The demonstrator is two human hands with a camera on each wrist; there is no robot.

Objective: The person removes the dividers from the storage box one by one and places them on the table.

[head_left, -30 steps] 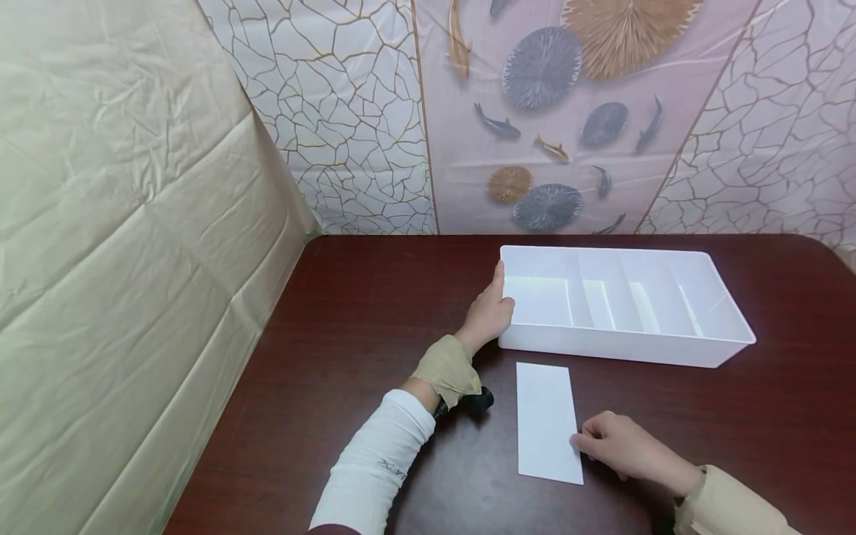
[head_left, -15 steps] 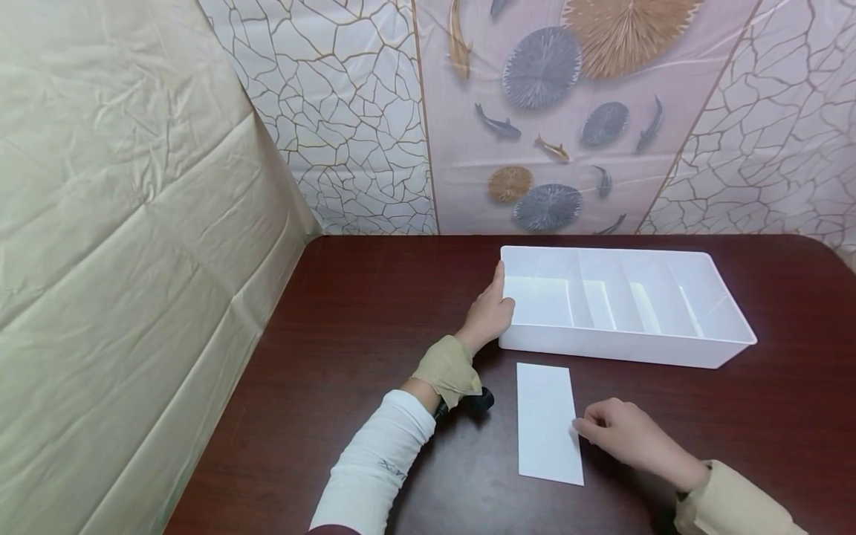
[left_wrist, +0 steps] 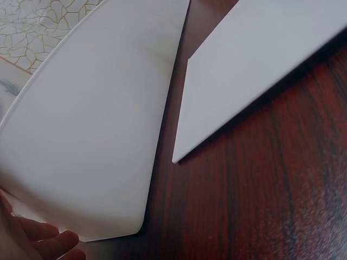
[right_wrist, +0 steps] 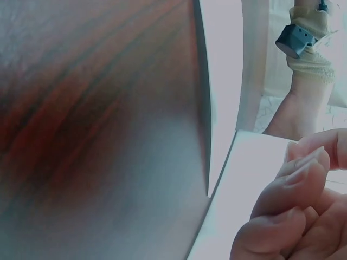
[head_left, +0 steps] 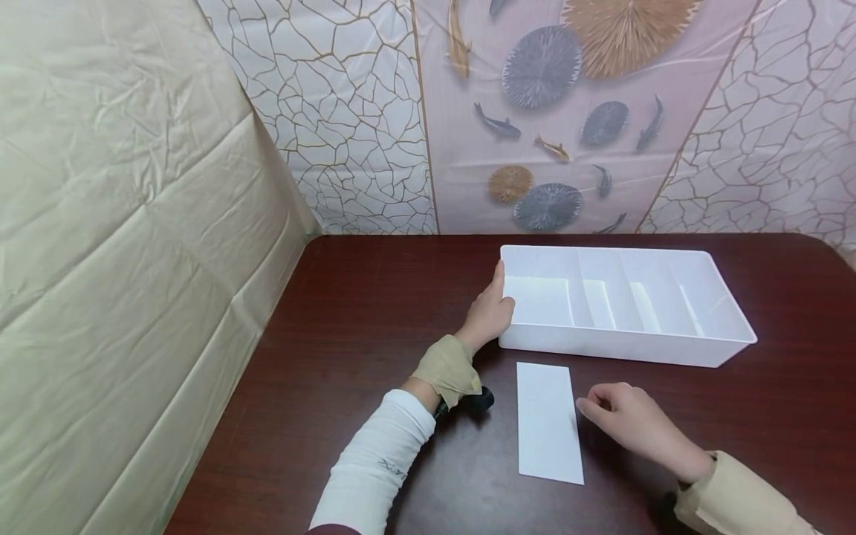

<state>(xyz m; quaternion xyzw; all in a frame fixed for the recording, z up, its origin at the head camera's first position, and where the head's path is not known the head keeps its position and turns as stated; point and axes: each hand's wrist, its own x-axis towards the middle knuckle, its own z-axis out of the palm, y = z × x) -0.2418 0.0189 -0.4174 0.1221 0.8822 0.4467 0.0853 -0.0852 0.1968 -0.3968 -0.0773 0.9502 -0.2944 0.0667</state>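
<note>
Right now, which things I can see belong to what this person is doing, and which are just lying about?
Likely part of the job:
White divided box
White board, nearer the person
Left hand, holding the box's end
Right hand, curled beside the board

Just about:
Dark table
Patterned backdrop
Pale sheet at left

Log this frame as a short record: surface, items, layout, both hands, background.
Surface: dark reddish-brown table
Container: long white tray, open-topped, crosswise dividers inside
Loose item: white card, oblong, in front of the tray's left part, gap between them
Left hand: holding the tray's left end
Right hand: beside the card's right edge, fingers curled, nothing visibly held; contact with card unclear
Background: patterned backdrop behind table, cream cloth at left
</note>
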